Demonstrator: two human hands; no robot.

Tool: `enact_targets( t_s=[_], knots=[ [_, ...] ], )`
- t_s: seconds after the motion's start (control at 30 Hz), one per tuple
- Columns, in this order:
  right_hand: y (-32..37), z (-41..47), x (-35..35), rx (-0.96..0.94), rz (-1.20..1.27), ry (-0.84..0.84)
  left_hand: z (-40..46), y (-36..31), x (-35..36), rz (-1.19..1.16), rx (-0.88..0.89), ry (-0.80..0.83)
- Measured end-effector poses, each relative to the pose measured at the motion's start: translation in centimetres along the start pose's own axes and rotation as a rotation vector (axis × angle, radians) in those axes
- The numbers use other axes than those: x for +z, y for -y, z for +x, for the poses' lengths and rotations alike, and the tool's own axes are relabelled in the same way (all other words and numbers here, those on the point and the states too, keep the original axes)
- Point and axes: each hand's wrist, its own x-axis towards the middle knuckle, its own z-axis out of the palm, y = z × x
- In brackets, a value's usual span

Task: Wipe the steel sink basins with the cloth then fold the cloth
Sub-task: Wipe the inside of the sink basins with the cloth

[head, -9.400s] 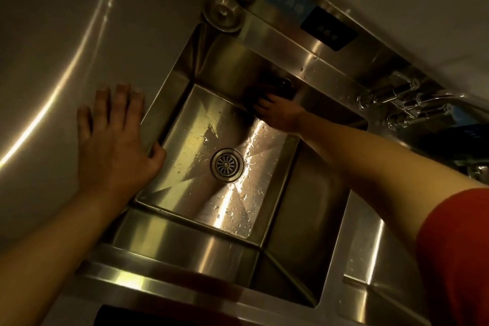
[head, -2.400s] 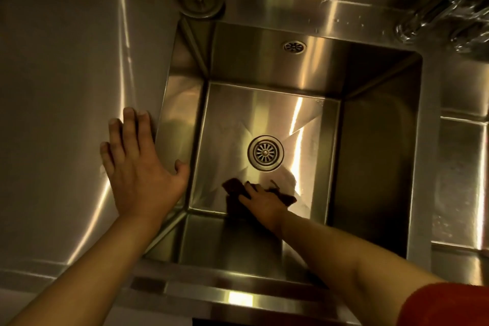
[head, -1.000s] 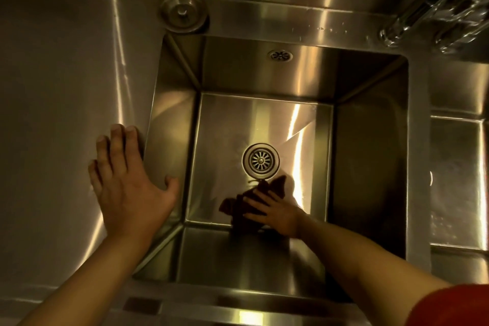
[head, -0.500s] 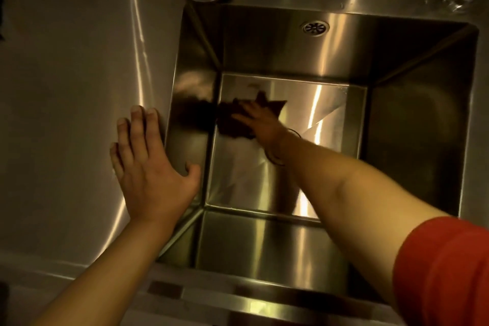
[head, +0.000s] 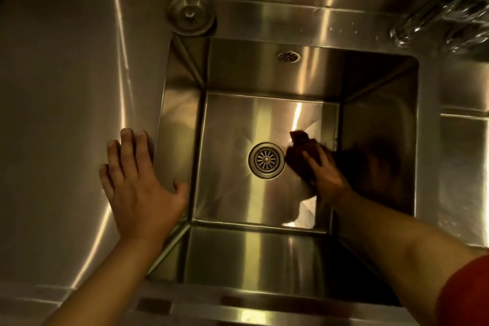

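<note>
Cloth down on the basin floor, dark and bunched, just right of the drain and close against the right wall. Right hand pressing flat on it, fingers spread and fairly straight (no pinch, no curl round the fabric that shows). Left hand flat and released on the tabletop, thumb hooked over the sink rim, bracing.

Risks from here, as judgement only:
- Cloth sliding out from under a flat palm on slick steel, since nothing grips it; likely at the corner where floor meets wall.
- A loose corner dragging over the drain and catching in the strainer slots.
- Near wall and right wall sitting in deep shadow, so missed patches hard to spot.
- Wet spots near the tap at top right left behind if only the floor gets attention.
- Second basin, barely seen at far right, easily skipped before folding.
- Braced palm slipping if the tabletop is damp (cannot tell).
</note>
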Motion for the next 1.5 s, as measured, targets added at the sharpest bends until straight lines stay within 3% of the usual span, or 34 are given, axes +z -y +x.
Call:
enact_targets(
  t_s=[0.13, 0.2, 0.3, 0.43, 0.53, 0.63, 0.8, 1.03, 1.13, 1.4, 1.5],
  knots=[
    [2.6, -4.8, 2.6, -0.054, -0.203, 0.193, -0.1, -0.2, 0.0, -0.018, 0.002, -0.012],
    [3.3, -6.2, 3.7, -0.279, -0.305, 0.291, 0.0, -0.1, 0.1, -0.011, 0.002, -0.013],
    [5.4, -5.6, 5.5, -0.698, -0.383, 0.229, 0.0, 0.1, 0.2, -0.008, 0.0, -0.007],
    [14.1, -2.1, 6.7, -0.845, -0.268, 0.21, 0.0, 0.2, 0.2, 0.002, 0.0, -0.011],
    [20.8, 1.4, 6.3, -0.762, -0.179, 0.154, 0.1, 0.4, 0.4, 0.0, 0.006, -0.001],
    [22.6, 5.5, 3.8, -0.666, -0.13, 0.09, 0.0, 0.5, 0.5, 0.002, 0.014, -0.02],
    [17.7, 10.8, -2.4, -0.429, -0.006, -0.102, 0.0, 0.5, 0.4, -0.004, 0.007, -0.004],
    [4.6, 12.4, -7.2, -0.049, -0.007, -0.072, 0.2, 0.4, 0.3, 0.004, -0.006, 0.007],
    [1.6, 10.9, -6.6, 0.22, 0.094, -0.123, 0.2, 0.5, 0.4, -0.006, -0.008, 0.008],
    [3.2, 11.1, -5.3, 0.602, 0.243, -0.171, 0.1, 0.4, 0.2, -0.024, 0.014, 0.001],
    [4.1, 10.1, -5.2, 0.645, 0.191, -0.142, 0.2, 0.5, 0.3, -0.013, 0.008, -0.004]
  ],
)
